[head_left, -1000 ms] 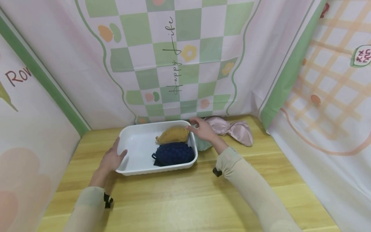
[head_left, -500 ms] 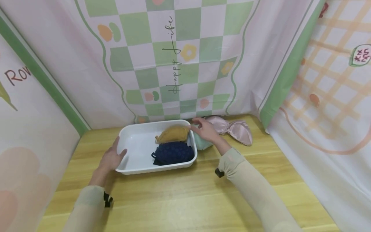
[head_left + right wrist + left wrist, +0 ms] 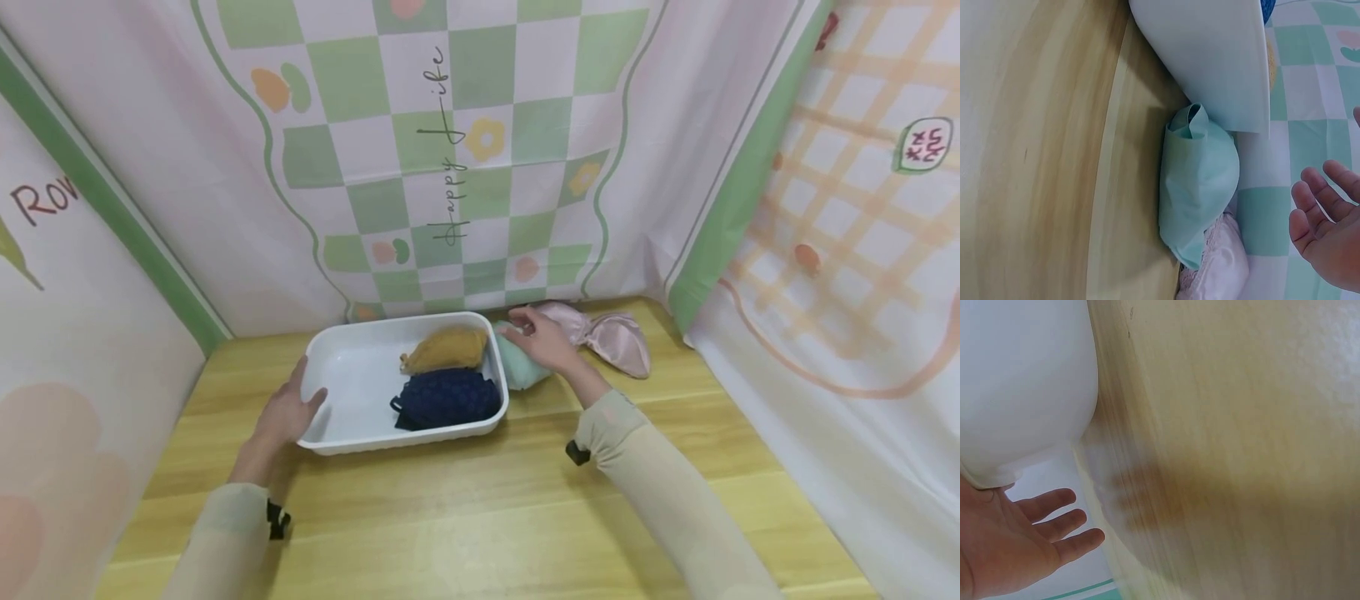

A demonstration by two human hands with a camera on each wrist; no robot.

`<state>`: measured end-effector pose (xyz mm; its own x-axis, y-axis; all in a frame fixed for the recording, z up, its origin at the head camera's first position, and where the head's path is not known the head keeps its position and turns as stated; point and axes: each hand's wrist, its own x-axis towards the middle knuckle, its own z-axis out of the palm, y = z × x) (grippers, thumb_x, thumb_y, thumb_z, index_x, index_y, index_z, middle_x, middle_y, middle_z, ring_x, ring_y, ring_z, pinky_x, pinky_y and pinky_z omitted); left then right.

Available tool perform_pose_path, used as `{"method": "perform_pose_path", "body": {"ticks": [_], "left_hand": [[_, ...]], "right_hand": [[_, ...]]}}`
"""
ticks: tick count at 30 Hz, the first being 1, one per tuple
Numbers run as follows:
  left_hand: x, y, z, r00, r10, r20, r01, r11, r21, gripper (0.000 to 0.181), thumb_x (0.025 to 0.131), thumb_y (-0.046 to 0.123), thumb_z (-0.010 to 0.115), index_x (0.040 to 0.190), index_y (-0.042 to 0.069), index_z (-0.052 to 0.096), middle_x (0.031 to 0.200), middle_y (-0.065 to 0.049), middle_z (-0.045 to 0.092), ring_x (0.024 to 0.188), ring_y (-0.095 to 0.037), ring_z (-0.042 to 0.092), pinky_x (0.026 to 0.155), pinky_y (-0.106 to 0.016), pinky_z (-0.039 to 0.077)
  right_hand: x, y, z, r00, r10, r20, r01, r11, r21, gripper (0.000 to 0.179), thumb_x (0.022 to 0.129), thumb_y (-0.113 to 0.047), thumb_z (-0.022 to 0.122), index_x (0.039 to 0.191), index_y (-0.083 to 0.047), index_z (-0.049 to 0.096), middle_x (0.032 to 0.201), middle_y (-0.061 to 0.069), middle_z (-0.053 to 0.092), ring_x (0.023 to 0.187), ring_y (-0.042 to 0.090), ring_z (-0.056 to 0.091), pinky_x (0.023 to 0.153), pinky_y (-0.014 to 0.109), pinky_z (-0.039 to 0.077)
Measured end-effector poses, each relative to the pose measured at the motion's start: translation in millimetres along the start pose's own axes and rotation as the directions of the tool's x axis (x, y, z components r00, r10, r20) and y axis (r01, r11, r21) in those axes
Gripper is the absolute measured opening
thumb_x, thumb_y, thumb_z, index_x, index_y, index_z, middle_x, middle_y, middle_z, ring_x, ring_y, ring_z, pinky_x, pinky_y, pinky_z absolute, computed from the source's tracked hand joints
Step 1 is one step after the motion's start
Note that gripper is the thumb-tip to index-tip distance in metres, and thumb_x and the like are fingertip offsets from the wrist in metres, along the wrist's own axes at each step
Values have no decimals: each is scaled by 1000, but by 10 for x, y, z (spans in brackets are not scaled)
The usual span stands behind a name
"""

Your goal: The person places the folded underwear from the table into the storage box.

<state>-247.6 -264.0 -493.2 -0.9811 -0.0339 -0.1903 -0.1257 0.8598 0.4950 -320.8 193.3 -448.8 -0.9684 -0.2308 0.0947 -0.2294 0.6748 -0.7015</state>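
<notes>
At the left end of the white tray (image 3: 352, 417), my left hand (image 3: 283, 410) holds the rim, thumb over the inside. Its other fingers (image 3: 1054, 503) stretch outside the wall in the left wrist view. A mustard folded bra (image 3: 446, 350) and a navy folded bra (image 3: 447, 398) lie side by side in the tray's right half. My right hand (image 3: 543, 340), fingers loosely bent and nothing in them, hovers over a mint-green folded bra (image 3: 1197, 181) just outside the tray's right end. In the right wrist view a gap shows between that hand and the mint bra.
A pink satin bra (image 3: 617, 343) lies on the wooden table (image 3: 465, 517) to the right of the mint one, near the back edge. Behind the table hangs a checked curtain (image 3: 480, 208), with more printed cloth at both sides.
My right hand has drawn back from the tray's right rim, moving right over the mint bra, more of which now shows. The left hand and tray stay in place.
</notes>
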Motion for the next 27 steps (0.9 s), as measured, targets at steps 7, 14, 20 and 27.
{"method": "perform_pose_path", "body": {"ticks": [7, 14, 20, 27], "left_hand": [[-3, -1, 7, 1000, -3, -2, 3, 1000, 2, 83, 104, 50, 36, 159, 17, -17, 161, -35, 15, 142, -58, 27, 115, -69, 27], [0, -9, 15, 1000, 3, -5, -3, 1000, 10, 82, 105, 50, 35, 159, 18, -18, 160, -35, 16, 141, -58, 29, 115, -68, 29], [-7, 3, 10, 1000, 0, -4, 0, 1000, 8, 82, 105, 50, 36, 159, 18, -18, 160, -35, 15, 142, -58, 27, 116, -68, 27], [-15, 24, 4, 1000, -5, -3, 6, 1000, 16, 82, 105, 50, 35, 159, 18, -17, 159, -36, 17, 141, -59, 28, 116, -68, 28]], "right_hand": [[-62, 27, -40, 1000, 8, -12, -9, 1000, -28, 54, 99, -45, 57, 141, -12, 54, 128, 14, 65, 114, 31, 62, 99, 47, 52], [-86, 92, -63, 1000, -9, -14, 9, 999, -37, 58, 100, -42, 56, 144, -4, 50, 131, 20, 64, 114, 35, 63, 100, 49, 51], [-102, 164, -59, 1000, 1, -1, -1, 999, -40, 62, 99, -44, 56, 145, -3, 49, 133, 22, 62, 117, 35, 61, 101, 50, 51], [-120, 217, -62, 999, 30, 17, -29, 999, -39, 64, 99, -45, 57, 147, -5, 46, 138, 22, 59, 123, 38, 59, 106, 52, 48]]}}
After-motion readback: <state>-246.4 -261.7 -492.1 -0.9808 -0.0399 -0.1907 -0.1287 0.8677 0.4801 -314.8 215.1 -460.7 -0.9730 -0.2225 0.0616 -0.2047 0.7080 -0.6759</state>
